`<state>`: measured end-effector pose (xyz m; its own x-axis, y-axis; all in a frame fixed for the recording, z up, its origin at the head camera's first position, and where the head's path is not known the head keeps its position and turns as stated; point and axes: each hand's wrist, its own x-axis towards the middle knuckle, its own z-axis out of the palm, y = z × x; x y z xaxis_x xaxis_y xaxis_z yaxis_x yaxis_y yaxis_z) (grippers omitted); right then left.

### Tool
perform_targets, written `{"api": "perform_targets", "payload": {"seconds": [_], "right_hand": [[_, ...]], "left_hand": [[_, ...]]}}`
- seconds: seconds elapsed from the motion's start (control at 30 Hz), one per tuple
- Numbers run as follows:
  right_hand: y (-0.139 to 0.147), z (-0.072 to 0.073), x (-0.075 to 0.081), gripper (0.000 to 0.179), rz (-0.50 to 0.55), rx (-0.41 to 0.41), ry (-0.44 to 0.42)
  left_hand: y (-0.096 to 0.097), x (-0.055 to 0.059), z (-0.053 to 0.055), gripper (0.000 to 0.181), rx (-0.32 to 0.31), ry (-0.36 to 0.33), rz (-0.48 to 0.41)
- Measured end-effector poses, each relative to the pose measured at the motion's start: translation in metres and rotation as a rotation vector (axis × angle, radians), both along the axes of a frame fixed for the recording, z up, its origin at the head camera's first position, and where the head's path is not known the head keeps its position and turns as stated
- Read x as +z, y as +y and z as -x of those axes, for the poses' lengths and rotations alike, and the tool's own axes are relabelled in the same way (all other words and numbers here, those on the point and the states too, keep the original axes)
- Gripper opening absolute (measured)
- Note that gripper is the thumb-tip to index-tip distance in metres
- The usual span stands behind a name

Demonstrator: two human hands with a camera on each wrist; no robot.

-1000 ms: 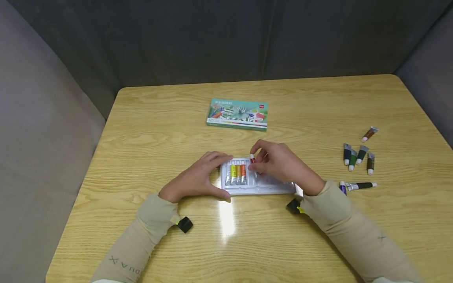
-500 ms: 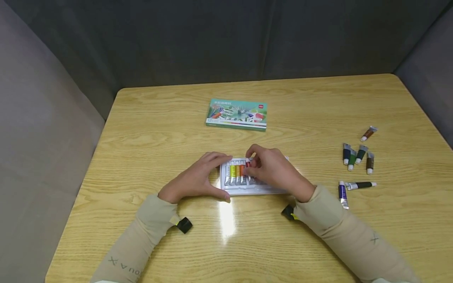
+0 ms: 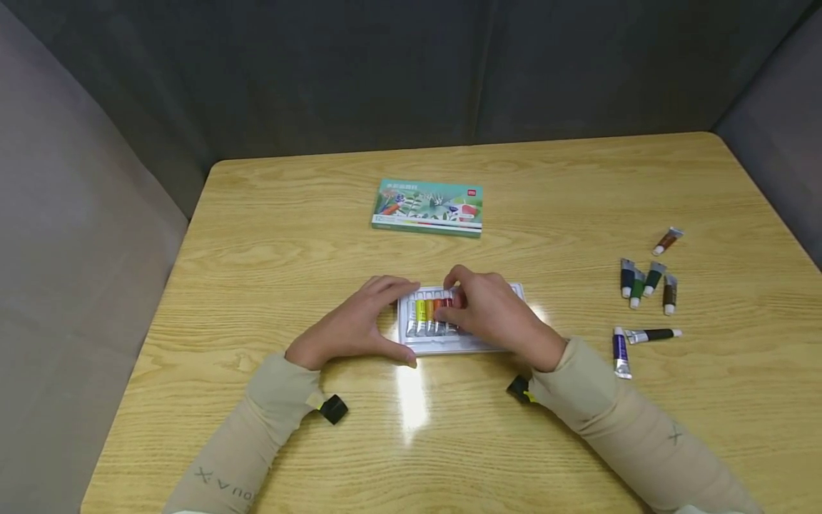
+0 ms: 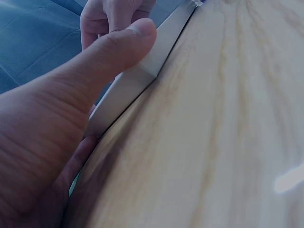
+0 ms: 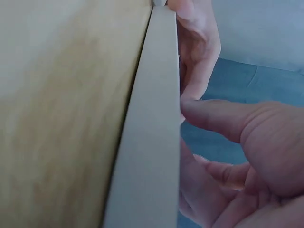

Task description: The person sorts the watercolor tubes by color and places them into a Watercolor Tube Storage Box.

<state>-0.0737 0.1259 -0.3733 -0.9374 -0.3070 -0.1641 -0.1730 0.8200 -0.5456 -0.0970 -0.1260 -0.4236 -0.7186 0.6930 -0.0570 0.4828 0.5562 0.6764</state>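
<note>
A white plastic tray (image 3: 459,345) lies on the table with a row of small paint tubes at its left end: white, yellow (image 3: 420,311), ochre and orange. My left hand (image 3: 354,325) holds the tray's left end, thumb along the near side and fingers at the far corner. Beside the orange tube, my right hand (image 3: 504,310) pinches a red paint tube (image 3: 448,303) low in the tray, and hides most of the tray's right part. The tray's pale side wall (image 5: 149,118) stands out in the right wrist view; the red tube cannot be seen there.
A green paint box (image 3: 427,208) lies behind the tray. Loose tubes are at the right: a reddish-brown one (image 3: 668,241), several dark and green ones (image 3: 636,288), a black one (image 3: 658,335) and a purple one (image 3: 620,351). Dark cloth walls (image 3: 353,78) surround the table.
My right hand has moved left and down, bringing the red paint tube from above the tray to beside the orange one. My left hand has stayed on the tray.
</note>
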Motion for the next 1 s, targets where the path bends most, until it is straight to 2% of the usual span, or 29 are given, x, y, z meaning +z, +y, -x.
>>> {"api": "perform_targets", "payload": {"seconds": [0.63, 1.0], "right_hand": [[-0.0084, -0.0091, 0.0026, 0.026, -0.078, 0.017, 0.117], [-0.0063, -0.0080, 0.0035, 0.017, -0.071, 0.039, 0.070]], "left_hand": [[-0.0003, 0.0009, -0.0003, 0.112, -0.014, 0.016, 0.005], [-0.0004, 0.0005, -0.0017, 0.111, -0.011, 0.018, -0.009]]}}
